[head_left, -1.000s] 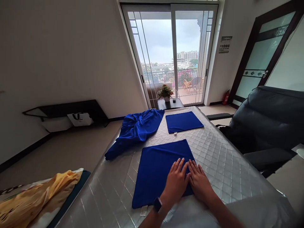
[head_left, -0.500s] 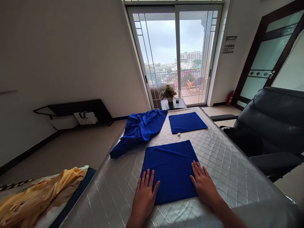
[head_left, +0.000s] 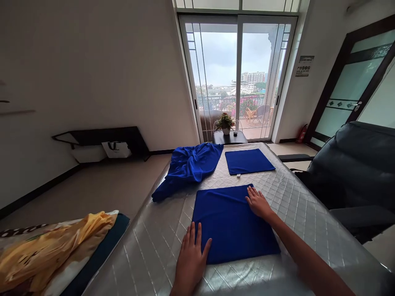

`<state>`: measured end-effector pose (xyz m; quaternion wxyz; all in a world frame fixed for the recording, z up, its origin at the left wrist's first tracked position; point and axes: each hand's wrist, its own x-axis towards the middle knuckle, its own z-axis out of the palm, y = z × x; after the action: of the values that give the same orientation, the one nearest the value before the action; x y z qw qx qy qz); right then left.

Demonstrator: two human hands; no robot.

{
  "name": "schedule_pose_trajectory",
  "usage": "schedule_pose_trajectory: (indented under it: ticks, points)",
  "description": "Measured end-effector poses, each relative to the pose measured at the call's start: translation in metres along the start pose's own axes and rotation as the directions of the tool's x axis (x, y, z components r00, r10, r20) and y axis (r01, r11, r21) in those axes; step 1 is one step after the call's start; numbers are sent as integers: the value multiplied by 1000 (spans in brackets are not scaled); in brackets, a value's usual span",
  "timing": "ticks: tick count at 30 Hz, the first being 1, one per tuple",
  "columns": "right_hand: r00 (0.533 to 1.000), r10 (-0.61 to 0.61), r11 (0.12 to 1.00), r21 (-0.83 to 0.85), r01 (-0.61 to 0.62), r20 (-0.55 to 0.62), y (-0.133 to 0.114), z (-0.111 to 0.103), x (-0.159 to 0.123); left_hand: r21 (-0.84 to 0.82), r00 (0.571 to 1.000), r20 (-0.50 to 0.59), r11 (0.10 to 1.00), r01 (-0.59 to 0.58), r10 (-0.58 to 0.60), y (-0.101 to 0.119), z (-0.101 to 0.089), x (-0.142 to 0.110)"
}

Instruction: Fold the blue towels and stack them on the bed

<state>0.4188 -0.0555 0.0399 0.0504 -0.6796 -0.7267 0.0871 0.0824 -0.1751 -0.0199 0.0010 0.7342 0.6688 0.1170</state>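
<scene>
- Change: half a second ago the right hand (head_left: 258, 203) lay lower on the right edge of the near blue cloth square (head_left: 234, 230); it now rests at the far-right corner. The left hand (head_left: 191, 255) stays over the near-left part, covering that corner.
- Meaning: contact now falls at diagonally opposite places, so the cloth appears to be steadied on one side while the other is pressed or smoothed; slight ripples run along its far edge.
- Fingers: on both hands they are slightly apart and extended, the left thumb spread wide; nothing is clamped.
- Surface: the square lies flat on a quilted silver surface (head_left: 296, 213); whether mattress or covered bench cannot be told. Farther off lie the far blue cloth piece (head_left: 249, 161), flat, with a white label (head_left: 238, 175) at its near edge, and, to its left, a crumpled blue cloth (head_left: 196, 162).
- Room: a sliding glass door (head_left: 238, 74) stands behind a potted plant (head_left: 225, 122). At right, a black armchair (head_left: 361, 160) and a red fire extinguisher (head_left: 302, 134); at left, a white bag (head_left: 116, 150) and yellow patterned bedding (head_left: 70, 240).
</scene>
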Motion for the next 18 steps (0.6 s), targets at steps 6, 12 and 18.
schedule_pose_trajectory:
  ticks: [6, 12, 18]
  points:
    - [997, 19, 1000, 10, -18, -76, 10, 26, 18, 54, 998, -52, 998, -44, 46, 25, -11, 33]
    - [997, 1, 1000, -7, -2, -76, 15, 29, 18, -68, 885, -103, 885, -461, 454, 151, -9, 111]
    - [997, -13, 1000, -3, 13, -70, 17, 30, 20, -72, 902, -62, 899, -431, 427, 170, 16, 132]
